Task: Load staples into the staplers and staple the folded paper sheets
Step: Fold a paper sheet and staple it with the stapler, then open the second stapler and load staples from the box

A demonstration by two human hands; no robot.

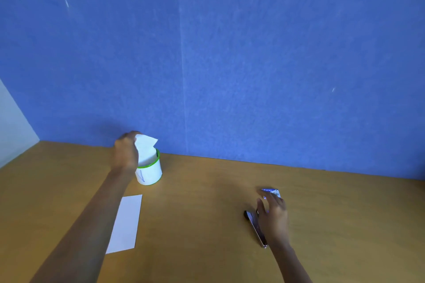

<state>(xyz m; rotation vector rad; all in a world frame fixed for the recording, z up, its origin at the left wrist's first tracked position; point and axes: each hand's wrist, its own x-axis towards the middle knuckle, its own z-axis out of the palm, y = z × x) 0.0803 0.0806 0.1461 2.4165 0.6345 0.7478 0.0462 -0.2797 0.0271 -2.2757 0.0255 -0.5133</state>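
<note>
— So, which step is this?

— Early, I'd judge: gathering things. The left hand (125, 153) is up at the cup (150, 172) by the wall, fingers curled round the folded paper (146, 147) that sticks out of its top. 1 sheet (126, 223) lies flat on the table (207, 213), near the cup and on the person's side of it.

— And the right hand?

— The right hand (273, 213) is well apart from the left, fingers spread, gripping nothing. It hangs over the stapler (254, 225), which lies on the table, and its fingertips reach toward the small staple box (272, 192) just beyond. Whether they touch the box I cannot tell; that part is blurred.

— Is the stapler loaded?

— Too small to tell. My guess is not, with the hand going for the box.

— What does the next move call for?

— Lifting the paper clear without tipping the cup, which looks light, then laying it beside the sheet. Opening the box and drawing out a strip likely needs 2 hands, so the left should free itself first.
</note>
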